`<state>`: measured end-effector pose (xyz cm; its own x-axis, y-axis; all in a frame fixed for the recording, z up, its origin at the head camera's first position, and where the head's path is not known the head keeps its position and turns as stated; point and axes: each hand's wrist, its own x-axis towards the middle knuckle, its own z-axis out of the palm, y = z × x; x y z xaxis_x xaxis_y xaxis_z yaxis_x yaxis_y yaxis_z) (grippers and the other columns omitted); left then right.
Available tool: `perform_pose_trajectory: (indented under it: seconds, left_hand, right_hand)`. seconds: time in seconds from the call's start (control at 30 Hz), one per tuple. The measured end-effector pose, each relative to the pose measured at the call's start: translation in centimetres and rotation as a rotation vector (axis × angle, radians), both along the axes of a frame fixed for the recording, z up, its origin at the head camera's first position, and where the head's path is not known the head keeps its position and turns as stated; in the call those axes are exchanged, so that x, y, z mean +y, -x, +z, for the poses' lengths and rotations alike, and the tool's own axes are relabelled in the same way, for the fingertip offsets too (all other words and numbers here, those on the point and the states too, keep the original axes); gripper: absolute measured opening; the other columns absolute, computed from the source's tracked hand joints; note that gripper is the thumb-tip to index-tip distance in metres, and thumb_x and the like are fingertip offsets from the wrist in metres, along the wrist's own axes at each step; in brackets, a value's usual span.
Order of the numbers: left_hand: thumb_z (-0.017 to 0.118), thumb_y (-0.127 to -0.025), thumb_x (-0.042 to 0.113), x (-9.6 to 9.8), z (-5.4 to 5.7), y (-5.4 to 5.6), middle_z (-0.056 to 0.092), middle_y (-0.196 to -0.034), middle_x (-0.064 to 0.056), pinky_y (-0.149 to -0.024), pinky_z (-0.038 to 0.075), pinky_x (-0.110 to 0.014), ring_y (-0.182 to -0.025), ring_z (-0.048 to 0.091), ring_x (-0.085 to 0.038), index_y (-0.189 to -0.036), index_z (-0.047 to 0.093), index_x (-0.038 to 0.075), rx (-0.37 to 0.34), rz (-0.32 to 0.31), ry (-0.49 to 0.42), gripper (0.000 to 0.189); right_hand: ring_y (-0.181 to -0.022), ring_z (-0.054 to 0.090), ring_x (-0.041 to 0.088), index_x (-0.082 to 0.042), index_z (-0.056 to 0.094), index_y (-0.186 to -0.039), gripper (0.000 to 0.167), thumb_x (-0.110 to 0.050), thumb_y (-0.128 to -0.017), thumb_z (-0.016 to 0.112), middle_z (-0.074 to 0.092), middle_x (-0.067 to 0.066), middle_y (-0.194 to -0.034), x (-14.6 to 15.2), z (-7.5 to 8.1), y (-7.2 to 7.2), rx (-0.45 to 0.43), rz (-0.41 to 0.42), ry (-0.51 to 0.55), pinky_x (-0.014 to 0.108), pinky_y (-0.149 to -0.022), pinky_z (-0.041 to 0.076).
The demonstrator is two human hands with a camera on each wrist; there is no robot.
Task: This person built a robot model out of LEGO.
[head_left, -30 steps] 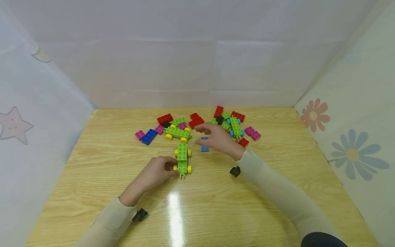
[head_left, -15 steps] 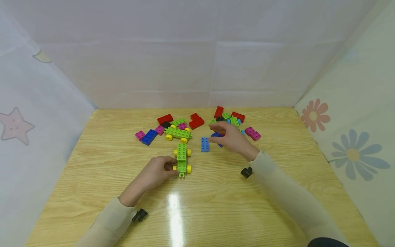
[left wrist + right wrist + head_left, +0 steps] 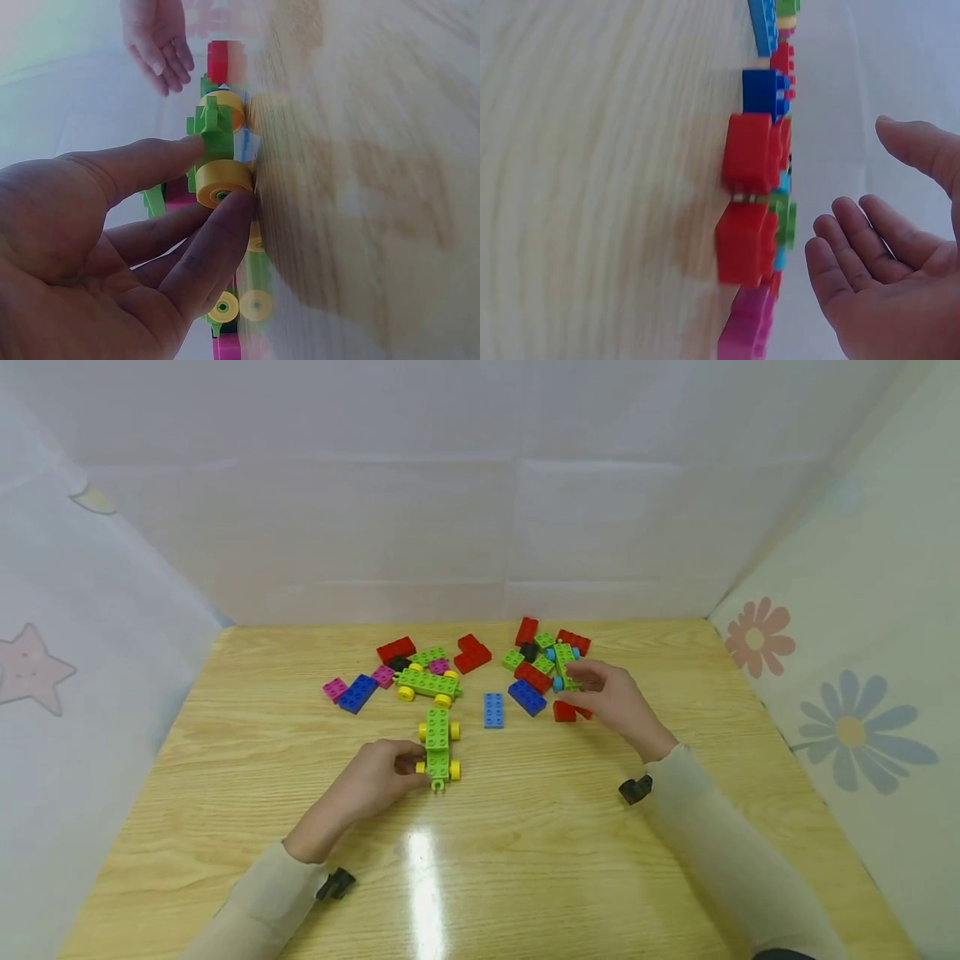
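Note:
My left hand (image 3: 378, 781) holds a green toy car base with yellow wheels (image 3: 437, 731) by its near end; a green brick is on its far end. In the left wrist view, the thumb lies against the green side and a fingertip touches a yellow wheel (image 3: 225, 180). My right hand (image 3: 618, 703) hovers above the right-hand pile with parted fingers and nothing in them. Nearest to it are a green car base with blue wheels (image 3: 564, 662), partly hidden by the fingers, and two red bricks (image 3: 750, 154).
Another green car base with yellow wheels (image 3: 427, 682) stands behind the held one. A light blue brick (image 3: 493, 711) and a dark blue brick (image 3: 527, 697) lie mid-table. Another dark blue brick (image 3: 357, 693) lies left among pink, red and black pieces. A white sheet (image 3: 480, 543) hangs behind the table.
My right hand has moved rightward from above the light blue brick to the blue-wheeled car base, uncovering the dark blue brick. My left hand stays on its car base.

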<state>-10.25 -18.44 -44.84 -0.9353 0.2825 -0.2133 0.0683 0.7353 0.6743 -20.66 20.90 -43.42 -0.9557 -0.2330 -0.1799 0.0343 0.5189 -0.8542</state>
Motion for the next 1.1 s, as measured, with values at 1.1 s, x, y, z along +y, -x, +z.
perform_pose_trajectory:
  seconds: [1.1]
  left_hand:
    - [0.085, -0.101, 0.023, -0.1, -0.2, 0.1, 0.082, -0.125, -0.012, -0.088, 0.065, -0.039, -0.099, 0.074, -0.016, -0.135, 0.078, 0.001, -0.007, 0.002, 0.006, 0.041]
  right_hand:
    - [-0.138, 0.064, 0.039, -0.005, 0.062, -0.156, 0.063, -0.033, -0.103, 0.083, 0.066, 0.019, -0.155, 3.9, -3.5, -0.1, -0.071, -0.077, -0.168, 0.056, -0.120, 0.054]
